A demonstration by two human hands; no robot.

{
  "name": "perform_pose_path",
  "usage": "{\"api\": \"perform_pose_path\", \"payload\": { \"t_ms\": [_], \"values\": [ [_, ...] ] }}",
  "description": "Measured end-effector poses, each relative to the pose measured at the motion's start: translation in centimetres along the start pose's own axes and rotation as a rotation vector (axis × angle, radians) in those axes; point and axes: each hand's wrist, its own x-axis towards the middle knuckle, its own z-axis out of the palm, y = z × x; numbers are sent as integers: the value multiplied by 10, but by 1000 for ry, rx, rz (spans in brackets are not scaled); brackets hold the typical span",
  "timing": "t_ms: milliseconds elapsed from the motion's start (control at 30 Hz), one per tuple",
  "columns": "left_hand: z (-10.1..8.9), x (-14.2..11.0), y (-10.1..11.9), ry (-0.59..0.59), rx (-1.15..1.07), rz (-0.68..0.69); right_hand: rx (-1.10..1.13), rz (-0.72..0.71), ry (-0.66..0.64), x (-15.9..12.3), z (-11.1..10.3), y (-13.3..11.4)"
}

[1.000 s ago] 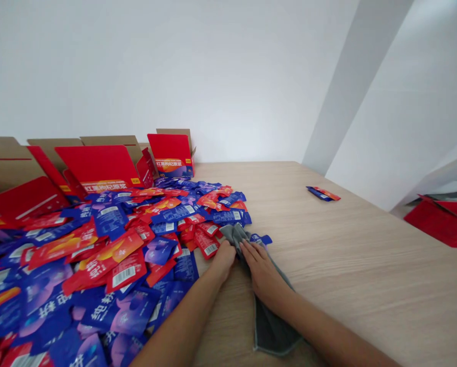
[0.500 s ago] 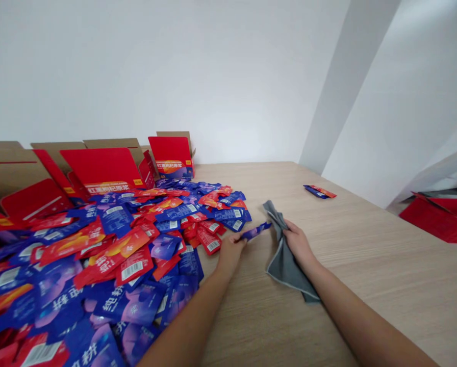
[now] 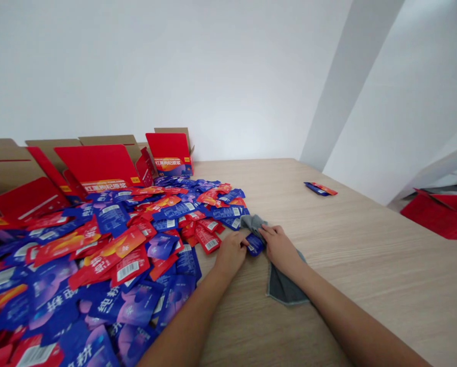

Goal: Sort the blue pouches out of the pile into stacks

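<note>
A blue sachet [image 3: 255, 245] is pinched at its left end by my left hand [image 3: 231, 253], just right of the sachet pile. My right hand [image 3: 283, 249] grips a grey cloth [image 3: 285, 286], whose upper part is bunched against the top and right side of that sachet. Part of the sachet is covered by the cloth and my right fingers. The rest of the cloth hangs down under my right wrist onto the table. To my left, a large heap of blue and red sachets [image 3: 127, 255] spreads over the table.
Open red cartons [image 3: 98, 165] line the back left, with another red carton [image 3: 171, 153] beside them near the wall. Two sachets, one blue and one red-orange [image 3: 321, 189], lie at the far right of the wooden table [image 3: 366, 255]. A red box [image 3: 438, 214] stands beyond the right edge.
My right hand has moved left with the cloth, bringing it onto the blue sachet. The sachet now shows its flat face instead of a narrow edge. My left hand has barely shifted.
</note>
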Motion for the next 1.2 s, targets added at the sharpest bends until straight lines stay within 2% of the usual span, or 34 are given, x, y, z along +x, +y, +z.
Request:
{"api": "perform_pose_path", "payload": {
  "t_ms": [67,200,267,400,500,567,633,700,767,833,900,967,1067,1133,1200],
  "values": [
    [-3,1,2,0,-8,-51,4,15,0,1,0,4],
    [-10,0,4,4,-34,-103,105,-95,-10,-3,2,-3],
    [-10,-1,5,30,-75,-125,91,-34,-13,-2,3,1],
    [-9,2,7,131,-247,-236,14,143,32,4,8,27],
    [-23,11,9,195,-498,-358,48,182,67,6,12,42],
    [-44,19,13,316,-877,-441,104,190,79,5,13,45],
    [-71,25,17,521,-1246,-419,197,165,77,5,13,40],
    [-94,28,22,741,-1456,-337,342,61,42,3,11,30],
    [-103,29,27,834,-1560,-379,497,-85,4,2,9,17],
    [-91,28,32,764,-1549,-501,597,-168,33,4,10,9],
    [-63,24,34,594,-1390,-547,597,-121,121,9,15,12],
    [-30,17,33,342,-1080,-420,483,11,175,16,24,27],
    [7,3,27,12,-486,-114,166,193,127,30,35,62],
    [17,-6,22,-113,-203,38,-30,262,86,39,35,86],
    [18,-12,19,-185,-50,100,-158,323,71,50,32,110]
  ]
}}
